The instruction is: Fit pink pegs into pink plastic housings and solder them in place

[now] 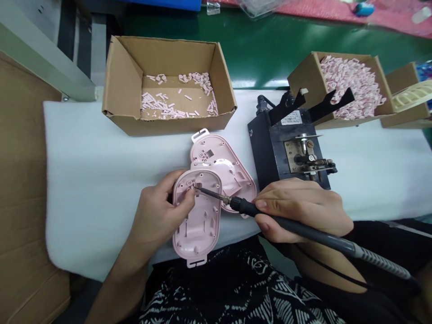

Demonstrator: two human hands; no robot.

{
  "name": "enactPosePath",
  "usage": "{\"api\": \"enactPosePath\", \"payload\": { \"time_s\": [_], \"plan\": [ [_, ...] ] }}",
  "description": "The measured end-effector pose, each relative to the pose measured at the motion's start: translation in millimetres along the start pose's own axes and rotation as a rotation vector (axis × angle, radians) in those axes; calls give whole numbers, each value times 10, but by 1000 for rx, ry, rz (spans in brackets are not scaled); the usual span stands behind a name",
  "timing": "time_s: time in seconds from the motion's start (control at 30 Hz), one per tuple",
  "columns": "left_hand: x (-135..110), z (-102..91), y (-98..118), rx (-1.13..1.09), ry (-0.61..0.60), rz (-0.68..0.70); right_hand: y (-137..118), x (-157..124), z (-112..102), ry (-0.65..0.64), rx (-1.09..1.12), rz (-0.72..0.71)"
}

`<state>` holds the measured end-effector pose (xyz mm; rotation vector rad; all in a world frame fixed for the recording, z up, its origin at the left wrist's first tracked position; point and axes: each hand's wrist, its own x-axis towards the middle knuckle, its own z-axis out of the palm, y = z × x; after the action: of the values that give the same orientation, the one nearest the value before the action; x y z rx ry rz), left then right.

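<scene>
- Nearest, at the lower edge, black-and-white patterned clothing (243,288) is seen.
- The front pink shell (199,220) is held by the left hand (162,211), open side up; its grip is closed on the shell's left edge, with the thumb laid inside.
- The soldering iron (313,231) is held by the right hand (300,207), whose grip is wrapped around the dark handle; its tip is pointed into the shell's upper part, just beside the left thumb. Whether contact is made there cannot be told.
- The rear pink shell (232,175), also open side up, is partly covered by the front one.
- Under these, a white cloth (101,180) is spread.
- To the right, a black unit (266,153) is placed, fitted with a metal mechanism (303,155) and two upright forked arms.
- Beyond the shells, a wide carton (168,126) is set, its floor scattered with small pink pieces (157,105).
- Behind the black unit, a second carton (307,76) is heaped with pink parts (353,87).
- Farthest, the green bench (263,54) is seen, edged by a pink sheet (303,13) on which a clear tray (258,6) is partly rested.
</scene>
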<state>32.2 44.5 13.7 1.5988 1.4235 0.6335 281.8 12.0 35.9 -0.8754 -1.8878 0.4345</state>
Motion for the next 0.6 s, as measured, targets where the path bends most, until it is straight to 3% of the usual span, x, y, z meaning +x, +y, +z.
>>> {"api": "enactPosePath", "payload": {
  "time_s": [0.6],
  "plan": [
    [-3, 1, 23, 6, -6, 36, -9, 53, -5, 7, -7, 26]
  ]
}}
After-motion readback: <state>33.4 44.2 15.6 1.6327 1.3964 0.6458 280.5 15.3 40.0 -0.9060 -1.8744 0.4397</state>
